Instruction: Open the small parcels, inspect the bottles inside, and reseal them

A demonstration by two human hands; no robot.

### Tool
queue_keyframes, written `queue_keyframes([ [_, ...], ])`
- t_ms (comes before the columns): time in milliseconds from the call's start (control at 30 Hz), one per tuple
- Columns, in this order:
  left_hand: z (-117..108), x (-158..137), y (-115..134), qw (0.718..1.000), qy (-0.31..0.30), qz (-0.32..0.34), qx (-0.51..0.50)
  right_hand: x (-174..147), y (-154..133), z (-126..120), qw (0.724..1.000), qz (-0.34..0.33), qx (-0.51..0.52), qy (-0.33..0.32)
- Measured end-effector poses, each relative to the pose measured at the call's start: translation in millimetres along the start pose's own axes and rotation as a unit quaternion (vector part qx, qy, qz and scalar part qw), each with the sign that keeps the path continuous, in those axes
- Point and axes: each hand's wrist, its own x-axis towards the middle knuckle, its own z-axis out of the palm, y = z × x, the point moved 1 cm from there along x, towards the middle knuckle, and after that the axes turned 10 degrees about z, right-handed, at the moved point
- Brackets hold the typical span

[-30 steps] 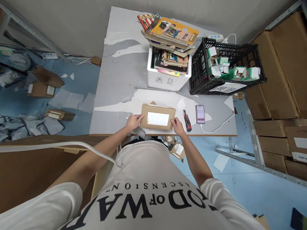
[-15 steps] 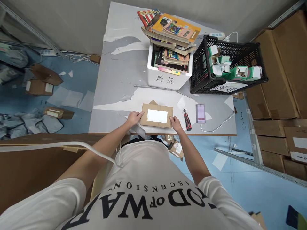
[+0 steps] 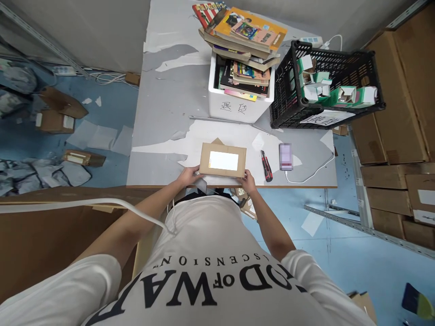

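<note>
A small brown cardboard box [image 3: 239,159] with a blank-looking white label sits at the table's near edge, its front side now showing. At its lower left corner my left hand [image 3: 189,176] grips it, the fingers partly hidden. My right hand [image 3: 248,182] is closed on the lower right corner, with fingertips tucked under or behind it. A piece of cardboard pokes out behind the box. To the right lie a red and black utility knife [image 3: 266,166] and a phone [image 3: 286,157] on a white cable.
A white bin [image 3: 234,108] piled with books stands at the back of the table [image 3: 163,104]. Right of it is a black crate [image 3: 282,111] with green and white boxes. Large cartons [image 3: 394,104] line the right side. A white cable [image 3: 84,203] crosses at left.
Both hands have slid down from the box's sides to its lower corners. The box has tipped slightly, showing more of its near side. The view has shifted a little.
</note>
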Motion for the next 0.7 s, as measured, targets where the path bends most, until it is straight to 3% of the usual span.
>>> queue_keyframes([
  [133,1,3,11,0.996,-0.015,0.055,0.062,1,-9,0,0.999,0.011,0.035,-0.022],
  [267,-10,1,30,0.994,0.018,0.075,0.081,0,-33,-15,0.997,-0.039,0.039,-0.048],
  [367,-22,4,50,0.990,0.072,0.067,0.103,1,-60,-26,0.997,-0.064,0.002,-0.042],
  [500,-33,17,71,0.980,0.141,0.043,0.135,5,-90,-33,0.991,-0.049,-0.121,0.022],
  [700,-31,31,71,0.984,0.125,-0.002,0.125,10,-91,-29,0.985,-0.007,-0.168,0.035],
])
